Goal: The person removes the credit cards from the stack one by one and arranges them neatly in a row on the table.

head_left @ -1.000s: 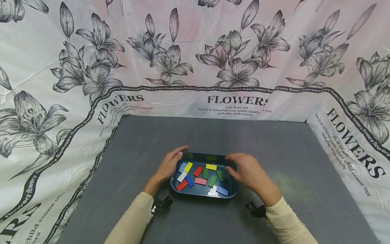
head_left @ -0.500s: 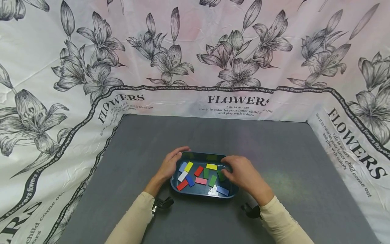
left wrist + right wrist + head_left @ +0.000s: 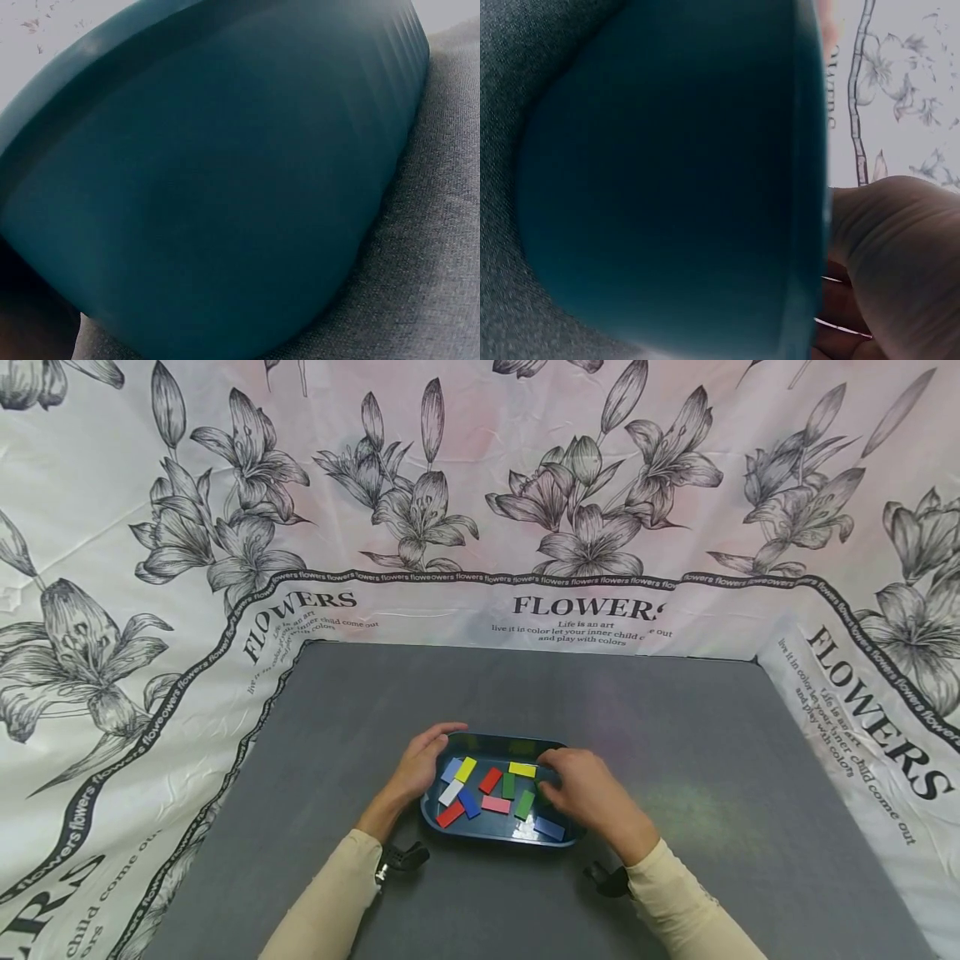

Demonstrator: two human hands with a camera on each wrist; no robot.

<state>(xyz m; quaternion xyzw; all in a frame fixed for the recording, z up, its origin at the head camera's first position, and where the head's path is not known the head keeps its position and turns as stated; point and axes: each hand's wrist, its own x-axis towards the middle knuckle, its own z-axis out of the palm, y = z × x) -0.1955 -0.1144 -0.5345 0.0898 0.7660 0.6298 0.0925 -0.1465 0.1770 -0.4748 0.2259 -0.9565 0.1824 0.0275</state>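
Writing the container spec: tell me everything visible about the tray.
The tray is dark blue-green, a rounded rectangle with raised sides and a projecting rim, seemingly glossy plastic. It sits upright on the gray table, long sides running left to right in the head view, glare on its floor. Colored blocks lie inside. The left hand is at its left end, apparently touching the rim; the right hand reaches over the right end, contact unclear.

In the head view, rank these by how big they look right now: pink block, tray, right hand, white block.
Largest to smallest:
1. Tray
2. Right hand
3. Pink block and white block, unranked: they look too alike in size to separate.
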